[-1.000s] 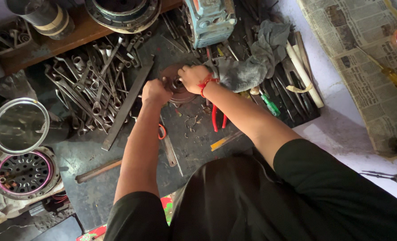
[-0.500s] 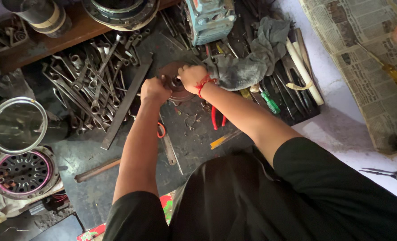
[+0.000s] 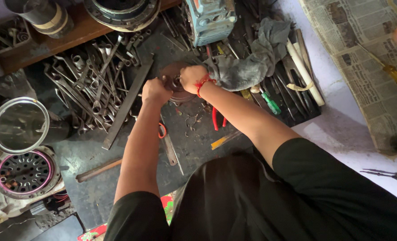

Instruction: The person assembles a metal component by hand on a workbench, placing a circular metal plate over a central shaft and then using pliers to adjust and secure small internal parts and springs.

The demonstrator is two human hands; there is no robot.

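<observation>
Both your hands are closed on one round rusty metal disc (image 3: 171, 78), lying flat on the dark bench: your left hand (image 3: 156, 90) grips its near-left edge, your right hand (image 3: 193, 78) clamps over its centre. I judge the work mid-way; the disc looks still seated. Beyond your right hand lies one grey rag (image 3: 252, 62); left of your left hand, a heap of spanners (image 3: 89, 85), too many to count.

A repair workshop: a greasy dark work surface (image 3: 96, 151) carries a heap of spanners (image 3: 89, 85), red-handled pliers (image 3: 217, 119), screwdrivers (image 3: 270, 102), an oily rag (image 3: 252, 67), a blue motor housing (image 3: 209, 18) and 1 round fan guard (image 3: 25, 172).
</observation>
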